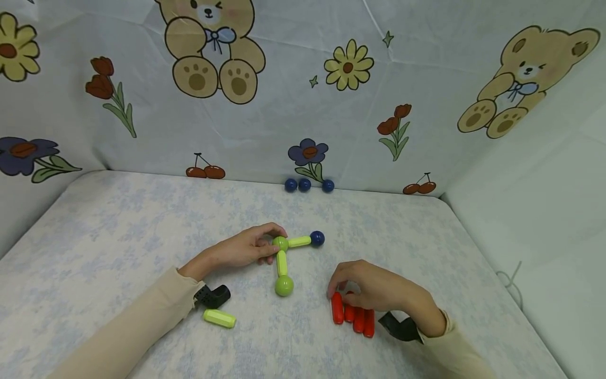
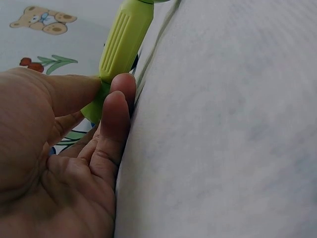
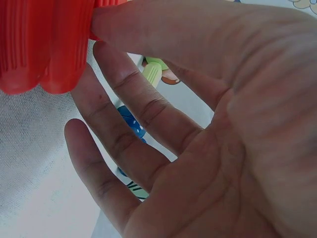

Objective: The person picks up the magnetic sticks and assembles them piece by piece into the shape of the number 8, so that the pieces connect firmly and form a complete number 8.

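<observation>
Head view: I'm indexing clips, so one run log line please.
left hand: pinches green corner ball; right hand: at red rods; blue ball: touching green rod

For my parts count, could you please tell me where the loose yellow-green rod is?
In the head view, the loose yellow-green rod lies left of centre towards the bottom, just below the black wrist mount at the left sleeve's cuff.

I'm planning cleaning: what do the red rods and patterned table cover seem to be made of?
Red rods: probably plastic, smooth with a slight gloss; moulded ridges show in the right wrist view. Table cover: likely woven fabric, matte; a fine weave shows there, though a coating can't be ruled out.
</observation>
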`<state>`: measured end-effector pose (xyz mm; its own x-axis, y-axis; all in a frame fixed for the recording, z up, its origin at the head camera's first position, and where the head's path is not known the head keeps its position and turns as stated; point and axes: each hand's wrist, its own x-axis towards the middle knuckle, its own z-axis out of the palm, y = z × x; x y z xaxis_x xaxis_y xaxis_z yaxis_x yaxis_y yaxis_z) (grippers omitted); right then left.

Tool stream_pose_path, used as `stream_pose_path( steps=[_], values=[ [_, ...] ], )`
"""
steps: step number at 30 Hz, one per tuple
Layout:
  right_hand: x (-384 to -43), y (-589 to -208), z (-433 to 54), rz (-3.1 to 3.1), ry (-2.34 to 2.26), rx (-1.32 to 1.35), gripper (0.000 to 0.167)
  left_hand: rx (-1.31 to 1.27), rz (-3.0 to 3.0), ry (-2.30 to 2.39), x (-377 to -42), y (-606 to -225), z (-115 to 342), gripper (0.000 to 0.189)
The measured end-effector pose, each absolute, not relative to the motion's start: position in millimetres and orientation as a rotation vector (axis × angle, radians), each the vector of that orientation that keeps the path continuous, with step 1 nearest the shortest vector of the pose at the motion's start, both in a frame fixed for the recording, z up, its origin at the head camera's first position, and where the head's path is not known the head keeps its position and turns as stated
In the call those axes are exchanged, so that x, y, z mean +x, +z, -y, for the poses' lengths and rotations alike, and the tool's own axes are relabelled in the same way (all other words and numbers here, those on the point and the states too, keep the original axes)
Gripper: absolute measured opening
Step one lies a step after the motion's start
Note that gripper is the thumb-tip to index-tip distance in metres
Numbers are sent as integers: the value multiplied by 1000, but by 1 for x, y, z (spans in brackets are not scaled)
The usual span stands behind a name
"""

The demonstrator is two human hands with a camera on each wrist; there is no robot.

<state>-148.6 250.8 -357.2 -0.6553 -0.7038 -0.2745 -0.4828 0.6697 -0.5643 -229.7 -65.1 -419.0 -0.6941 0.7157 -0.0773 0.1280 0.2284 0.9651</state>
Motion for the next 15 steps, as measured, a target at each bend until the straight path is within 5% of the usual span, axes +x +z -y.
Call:
stream_pose_path(
  steps=[15],
  values=[
    [-146, -360, -242, -2418, -569, -879, 19, 776, -2000, 1492, -230, -419, 65, 34]
  ],
)
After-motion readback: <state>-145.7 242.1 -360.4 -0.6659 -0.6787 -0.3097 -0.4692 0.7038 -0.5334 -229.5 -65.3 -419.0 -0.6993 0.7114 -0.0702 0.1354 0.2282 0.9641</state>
